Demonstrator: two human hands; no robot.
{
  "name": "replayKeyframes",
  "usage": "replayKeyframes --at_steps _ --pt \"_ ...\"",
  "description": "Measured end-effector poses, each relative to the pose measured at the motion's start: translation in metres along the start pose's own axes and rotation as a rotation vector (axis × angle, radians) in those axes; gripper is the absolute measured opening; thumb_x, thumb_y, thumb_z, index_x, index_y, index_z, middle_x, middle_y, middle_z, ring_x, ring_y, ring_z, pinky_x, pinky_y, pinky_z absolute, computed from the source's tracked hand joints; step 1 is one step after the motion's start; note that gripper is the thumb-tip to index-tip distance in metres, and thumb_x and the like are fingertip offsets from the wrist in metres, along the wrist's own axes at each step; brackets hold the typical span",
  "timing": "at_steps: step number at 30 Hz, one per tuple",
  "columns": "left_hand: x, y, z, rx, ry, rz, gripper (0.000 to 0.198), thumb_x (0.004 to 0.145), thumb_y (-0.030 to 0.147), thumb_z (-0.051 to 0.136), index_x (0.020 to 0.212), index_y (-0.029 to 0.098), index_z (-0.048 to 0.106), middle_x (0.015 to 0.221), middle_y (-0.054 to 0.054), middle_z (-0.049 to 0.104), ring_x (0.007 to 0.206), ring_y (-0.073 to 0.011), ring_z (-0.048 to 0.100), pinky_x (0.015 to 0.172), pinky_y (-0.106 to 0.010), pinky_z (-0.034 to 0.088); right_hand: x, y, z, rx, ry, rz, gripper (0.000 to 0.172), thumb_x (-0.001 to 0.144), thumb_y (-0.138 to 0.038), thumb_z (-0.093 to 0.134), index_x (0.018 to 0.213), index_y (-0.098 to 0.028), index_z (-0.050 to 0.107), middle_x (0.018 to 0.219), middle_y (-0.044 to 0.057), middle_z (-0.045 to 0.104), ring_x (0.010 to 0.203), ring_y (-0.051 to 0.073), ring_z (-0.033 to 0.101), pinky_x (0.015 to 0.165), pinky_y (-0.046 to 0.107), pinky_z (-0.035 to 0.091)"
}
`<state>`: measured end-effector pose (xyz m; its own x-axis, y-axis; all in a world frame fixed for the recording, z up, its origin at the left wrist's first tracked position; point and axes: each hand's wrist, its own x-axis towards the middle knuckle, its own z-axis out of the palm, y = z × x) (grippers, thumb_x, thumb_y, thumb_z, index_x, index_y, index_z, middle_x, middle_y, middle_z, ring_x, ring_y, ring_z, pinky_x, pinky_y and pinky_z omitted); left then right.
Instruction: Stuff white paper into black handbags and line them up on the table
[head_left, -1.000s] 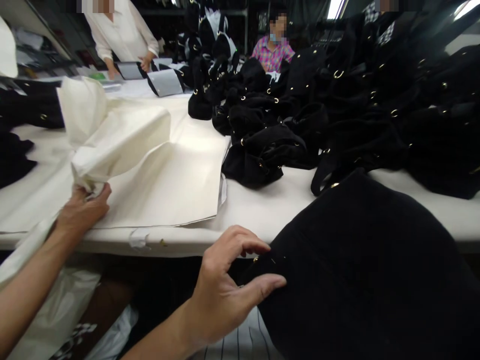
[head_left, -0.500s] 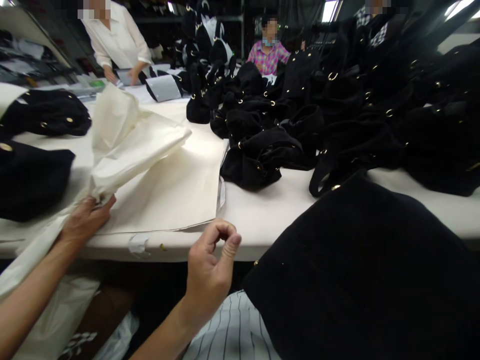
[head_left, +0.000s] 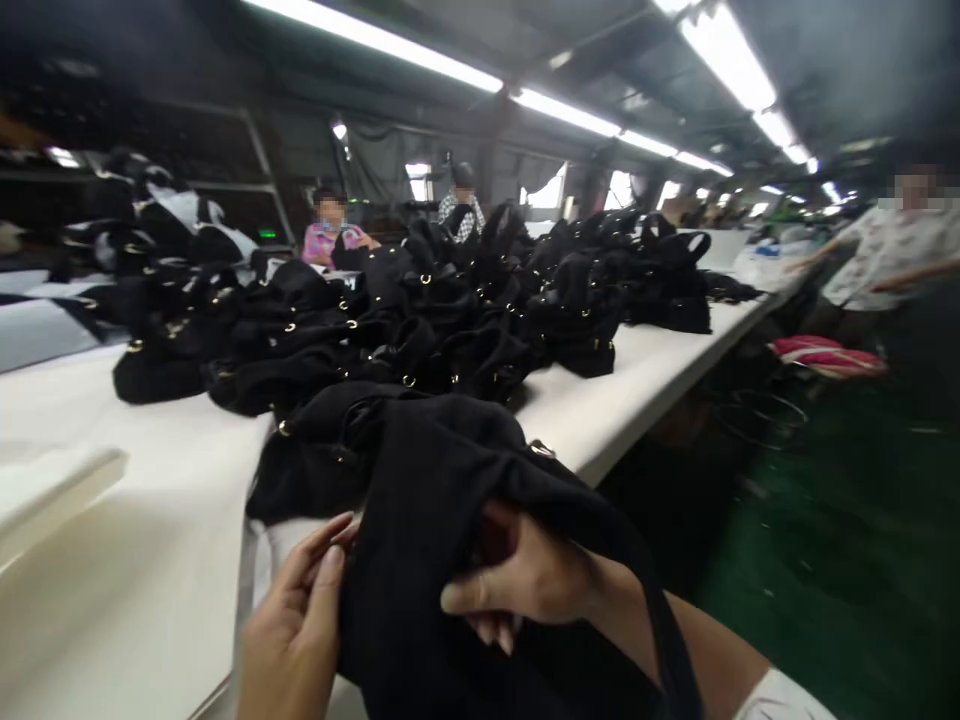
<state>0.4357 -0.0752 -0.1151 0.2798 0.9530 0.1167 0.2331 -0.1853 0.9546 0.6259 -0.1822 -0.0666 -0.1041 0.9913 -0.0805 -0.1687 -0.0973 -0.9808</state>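
Observation:
A black cloth bag [head_left: 420,520] with a strap and a metal ring hangs in front of me, close to the table's front edge. My right hand [head_left: 525,575] reaches through beneath the strap and grips the cloth, its thumb pressed on the front. At the bag's left edge is my left hand [head_left: 296,620], thumb and fingers drawn together against the cloth; the grip itself is partly hidden. Behind the held bag lies another black bag [head_left: 315,470] with gold-coloured fittings.
Several black bags [head_left: 420,330] are heaped along the white-topped table [head_left: 637,370]. Cream fabric [head_left: 97,580] covers its left part. Two people [head_left: 330,235] are across the table, and another person [head_left: 892,250] stands at the right, near a red-covered stool [head_left: 825,355].
My view has swung right and upward. The black bag from the lower right is now between my hands. The hand on the bunched cream fabric has gone out of view.

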Motion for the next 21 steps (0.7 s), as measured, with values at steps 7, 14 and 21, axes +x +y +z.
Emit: replayKeyframes --at_steps 7,14,21 --pt "0.003 0.037 0.015 0.246 -0.048 0.420 0.059 0.091 0.047 0.059 0.143 0.025 0.043 0.144 -0.013 0.050 0.134 -0.0318 0.047 0.112 -0.054 0.039 0.059 -0.023 -0.005 -0.268 0.281 -0.235 0.042 0.074 -0.033 0.081 0.109 -0.016 0.065 0.089 0.003 0.069 0.068 0.012 0.062 0.060 0.024 0.052" --pt "0.033 0.067 0.006 0.451 -0.222 0.397 0.070 0.081 0.028 0.069 0.145 0.026 0.041 0.134 -0.011 0.053 0.124 -0.0287 0.054 0.103 -0.046 0.048 0.074 -0.021 0.004 -0.546 0.431 -0.385 0.026 0.073 -0.025 0.078 0.095 -0.016 0.066 0.092 0.004 0.070 0.087 0.022 0.065 0.079 0.034 0.052" --pt "0.039 0.076 0.022 0.643 -0.135 0.426 0.062 0.080 0.011 0.052 0.141 0.021 0.047 0.120 -0.011 0.060 0.112 -0.0292 0.060 0.094 -0.044 0.050 0.046 -0.020 -0.007 -0.271 0.001 -0.318 0.022 0.093 -0.033 0.056 0.108 -0.018 0.060 0.080 0.002 0.065 0.063 0.013 0.059 0.057 0.025 0.049"
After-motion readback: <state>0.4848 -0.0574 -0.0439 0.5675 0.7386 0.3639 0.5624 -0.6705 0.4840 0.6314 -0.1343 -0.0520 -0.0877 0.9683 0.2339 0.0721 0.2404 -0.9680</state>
